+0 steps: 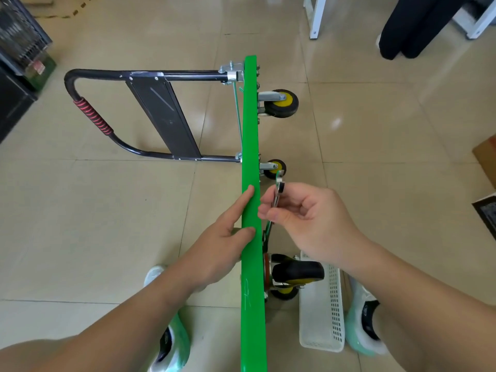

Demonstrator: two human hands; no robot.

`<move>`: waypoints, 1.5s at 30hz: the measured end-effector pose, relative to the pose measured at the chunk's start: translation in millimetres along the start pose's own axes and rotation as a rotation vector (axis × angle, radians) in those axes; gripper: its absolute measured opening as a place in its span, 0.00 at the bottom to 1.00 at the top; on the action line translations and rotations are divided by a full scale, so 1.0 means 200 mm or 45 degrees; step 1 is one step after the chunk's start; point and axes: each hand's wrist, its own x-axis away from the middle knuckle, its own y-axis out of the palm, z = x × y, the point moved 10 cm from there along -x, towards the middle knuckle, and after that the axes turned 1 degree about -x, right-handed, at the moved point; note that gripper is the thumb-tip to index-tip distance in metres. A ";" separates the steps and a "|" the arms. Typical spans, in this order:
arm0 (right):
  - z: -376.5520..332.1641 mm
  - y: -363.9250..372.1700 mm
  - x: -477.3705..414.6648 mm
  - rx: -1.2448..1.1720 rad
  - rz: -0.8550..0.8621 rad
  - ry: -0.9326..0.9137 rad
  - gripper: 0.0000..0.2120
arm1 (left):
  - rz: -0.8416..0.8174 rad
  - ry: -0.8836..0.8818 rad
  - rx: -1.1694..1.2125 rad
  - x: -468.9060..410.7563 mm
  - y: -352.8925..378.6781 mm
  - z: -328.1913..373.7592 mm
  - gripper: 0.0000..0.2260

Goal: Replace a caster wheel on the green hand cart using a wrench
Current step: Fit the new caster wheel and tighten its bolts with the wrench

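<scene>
Two hands share this job: your left hand (228,237) lies with straight fingers flat against the upturned edge of the green hand cart (251,130), gripping nothing, while your right hand (314,218) pinches the wrench (279,183) between thumb and curled fingers. The wrench's lower end drops below that hand toward the mount of the caster wheel (298,272), just under your right wrist above the white basket (322,318). Whether it sits on a nut, I cannot tell. Seat it squarely first, brace the cart firmly, and turn in short, controlled swings.
</scene>
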 end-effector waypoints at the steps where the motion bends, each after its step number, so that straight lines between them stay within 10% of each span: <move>1: 0.00 -0.01 0.00 -0.009 0.007 -0.003 0.17 | 0.001 0.016 -0.007 0.00 0.00 0.00 0.32; 15: -0.12 0.02 0.10 0.393 -0.084 -0.358 0.02 | 0.005 0.160 -0.211 0.00 0.04 0.01 0.29; 22: 0.04 -0.05 -0.02 -0.043 0.055 0.089 0.16 | 0.023 0.148 -0.235 0.00 0.04 0.01 0.31; 32: 0.33 -0.19 -0.15 -0.103 0.230 0.694 0.05 | -0.007 0.138 -0.268 -0.02 0.05 -0.01 0.29; 45: -0.07 -0.08 0.11 -0.020 0.077 -0.066 0.14 | 0.018 0.132 -0.215 0.00 0.05 0.00 0.33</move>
